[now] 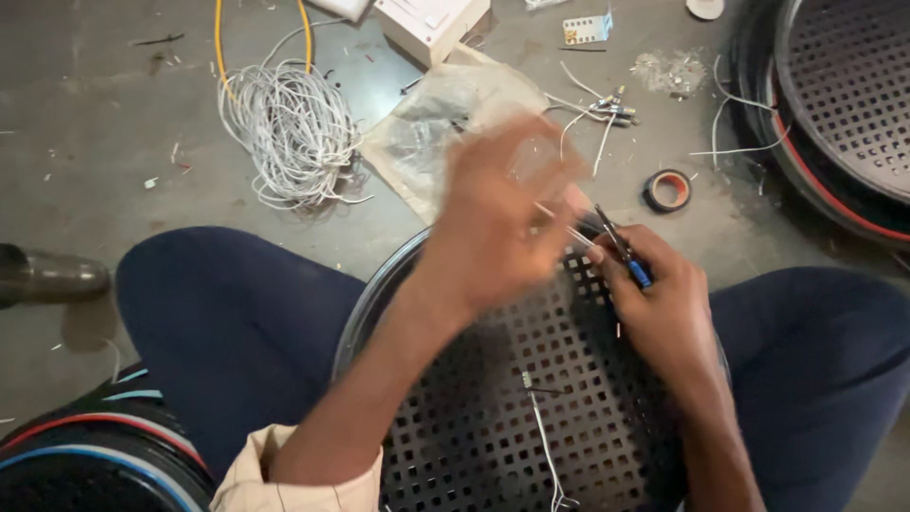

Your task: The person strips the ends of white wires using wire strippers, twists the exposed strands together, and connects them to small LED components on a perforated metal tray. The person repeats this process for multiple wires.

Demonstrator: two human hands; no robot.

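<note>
left hand [502, 213] blurred, fingers curled, forearm angled up from lower left, right hand [654, 289] fisted, both nearly touching

The light is soft, even and fairly dim, with only faint shadows under the coil of white wire [292, 133] on the grey floor [85, 142]. The left hand [502, 223] is smeared by motion blur, while the right hand [659, 284] and the perforated black grille [512, 417] stay reasonably sharp. A mild sheen shows on the clear plastic bag [436, 123].
</note>
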